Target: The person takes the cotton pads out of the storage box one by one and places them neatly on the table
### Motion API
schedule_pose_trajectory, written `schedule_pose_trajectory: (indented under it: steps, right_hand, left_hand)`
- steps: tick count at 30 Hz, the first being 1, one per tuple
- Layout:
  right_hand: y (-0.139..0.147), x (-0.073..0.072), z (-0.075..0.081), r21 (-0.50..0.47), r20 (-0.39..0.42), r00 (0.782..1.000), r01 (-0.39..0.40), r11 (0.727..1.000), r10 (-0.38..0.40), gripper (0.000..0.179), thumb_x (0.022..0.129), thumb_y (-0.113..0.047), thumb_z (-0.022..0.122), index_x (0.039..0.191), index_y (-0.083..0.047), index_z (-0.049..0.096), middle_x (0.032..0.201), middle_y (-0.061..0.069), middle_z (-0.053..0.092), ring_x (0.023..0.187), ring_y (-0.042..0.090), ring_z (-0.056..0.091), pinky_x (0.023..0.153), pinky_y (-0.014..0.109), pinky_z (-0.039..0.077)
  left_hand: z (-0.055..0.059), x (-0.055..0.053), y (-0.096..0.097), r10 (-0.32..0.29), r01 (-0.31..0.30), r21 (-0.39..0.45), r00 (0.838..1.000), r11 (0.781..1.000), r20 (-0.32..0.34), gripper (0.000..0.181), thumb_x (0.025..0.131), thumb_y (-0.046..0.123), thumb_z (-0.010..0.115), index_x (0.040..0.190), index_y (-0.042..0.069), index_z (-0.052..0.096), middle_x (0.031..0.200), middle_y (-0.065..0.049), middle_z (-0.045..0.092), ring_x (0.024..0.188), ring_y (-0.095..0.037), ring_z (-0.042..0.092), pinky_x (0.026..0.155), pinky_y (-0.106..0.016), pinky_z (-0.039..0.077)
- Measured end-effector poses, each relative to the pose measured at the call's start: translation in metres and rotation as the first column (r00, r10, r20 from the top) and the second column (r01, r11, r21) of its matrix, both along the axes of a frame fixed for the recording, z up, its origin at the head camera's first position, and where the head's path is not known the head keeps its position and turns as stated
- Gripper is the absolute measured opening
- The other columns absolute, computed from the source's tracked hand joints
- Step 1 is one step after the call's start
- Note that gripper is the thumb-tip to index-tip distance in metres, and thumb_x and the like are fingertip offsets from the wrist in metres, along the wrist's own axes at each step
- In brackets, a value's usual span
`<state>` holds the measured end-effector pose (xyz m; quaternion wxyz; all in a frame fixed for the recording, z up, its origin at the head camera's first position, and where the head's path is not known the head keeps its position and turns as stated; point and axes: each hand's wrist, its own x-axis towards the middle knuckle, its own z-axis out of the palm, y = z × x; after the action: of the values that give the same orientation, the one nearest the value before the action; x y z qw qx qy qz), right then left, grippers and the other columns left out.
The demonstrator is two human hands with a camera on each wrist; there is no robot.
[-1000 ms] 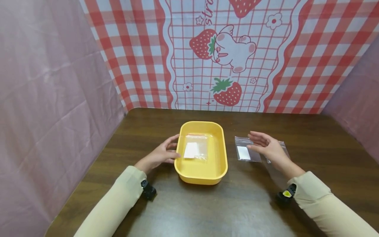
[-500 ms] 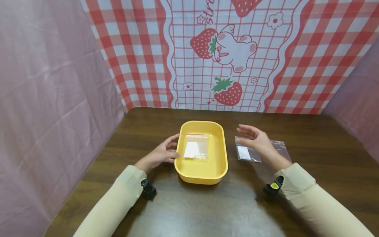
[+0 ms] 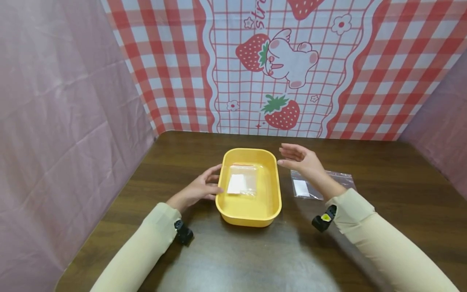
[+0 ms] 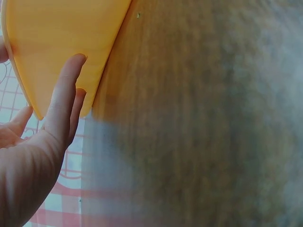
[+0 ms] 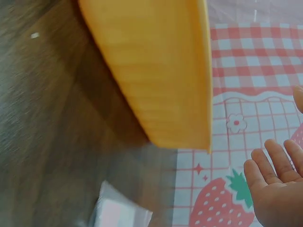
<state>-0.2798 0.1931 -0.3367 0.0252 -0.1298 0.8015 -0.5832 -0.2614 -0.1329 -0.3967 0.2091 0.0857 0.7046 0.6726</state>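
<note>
A yellow plastic tray (image 3: 248, 222) stands on the table in the head view. Inside it lies a clear zip bag (image 3: 249, 184) with a white label or card. My left hand (image 3: 198, 188) rests against the tray's left wall, fingers fairly straight and thumb at the rim. Beside the far right rim, my right hand (image 3: 303, 163) hovers with its fingers extended and nothing in it. Below that hand lie a clear bag with a white piece (image 3: 301, 189) and another clear bag (image 3: 343, 179), both partly hidden by the right wrist and forearm.
The dark wooden table (image 3: 233, 259) ends at a red and white checked strawberry cloth (image 3: 175, 73) behind. A pink curtain (image 3: 73, 121) hangs at the left, and similar cloth is at the right. A small camera is strapped to each wrist.
My right hand has moved left and away from me, from above the clear bags to beside the tray's right rim. The left hand and the tray have stayed in place.
</note>
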Motion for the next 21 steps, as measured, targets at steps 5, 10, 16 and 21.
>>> schedule_pose_trajectory:
  steps: [5, 10, 16, 21]
  right_hand:
    - [-0.013, -0.004, 0.008, -0.011, 0.006, 1.0, -0.029, 1.0, 0.029, 0.062, 0.083, -0.023, 0.071, 0.136, -0.005, 0.044, 0.134, 0.012, 0.048, 0.121, 0.025, 0.046, 0.097, 0.034, 0.043]
    - [-0.026, -0.008, 0.014, -0.04, 0.021, 0.998, -0.056, 0.998, 0.056, 0.061, 0.084, -0.019, 0.07, 0.137, -0.005, 0.043, 0.135, 0.012, 0.048, 0.122, 0.025, 0.045, 0.1, 0.037, 0.041]
    - [-0.041, -0.016, 0.019, -0.051, 0.018, 0.997, -0.073, 0.996, 0.074, 0.062, 0.083, -0.02, 0.072, 0.137, -0.005, 0.044, 0.134, 0.012, 0.049, 0.121, 0.024, 0.046, 0.101, 0.038, 0.04]
    - [-0.056, -0.019, 0.02, -0.12, 0.013, 0.998, -0.066, 0.991, 0.068, 0.06, 0.083, -0.016, 0.071, 0.136, -0.004, 0.045, 0.132, 0.012, 0.05, 0.12, 0.024, 0.048, 0.099, 0.035, 0.041]
  left_hand:
    - [0.001, 0.0, 0.0, 0.005, -0.005, -0.008, 1.0, 1.0, 0.002, 0.081, 0.083, -0.005, 0.063, 0.148, 0.023, 0.024, 0.143, -0.02, 0.03, 0.118, -0.036, 0.046, 0.079, -0.042, 0.054]
    - [0.002, 0.0, 0.0, -0.002, 0.002, -0.006, 1.0, 1.0, -0.003, 0.081, 0.083, -0.005, 0.063, 0.148, 0.022, 0.023, 0.142, -0.021, 0.03, 0.118, -0.037, 0.046, 0.079, -0.043, 0.054]
    - [0.004, 0.001, 0.002, -0.009, 0.009, -0.004, 1.0, 1.0, -0.013, 0.081, 0.083, -0.004, 0.063, 0.148, 0.02, 0.022, 0.141, -0.023, 0.03, 0.118, -0.038, 0.046, 0.08, -0.043, 0.054]
    - [0.003, 0.001, 0.001, -0.002, 0.002, -0.014, 1.0, 1.0, -0.003, 0.081, 0.083, -0.004, 0.064, 0.148, 0.022, 0.024, 0.141, -0.02, 0.032, 0.117, -0.036, 0.048, 0.079, -0.043, 0.054]
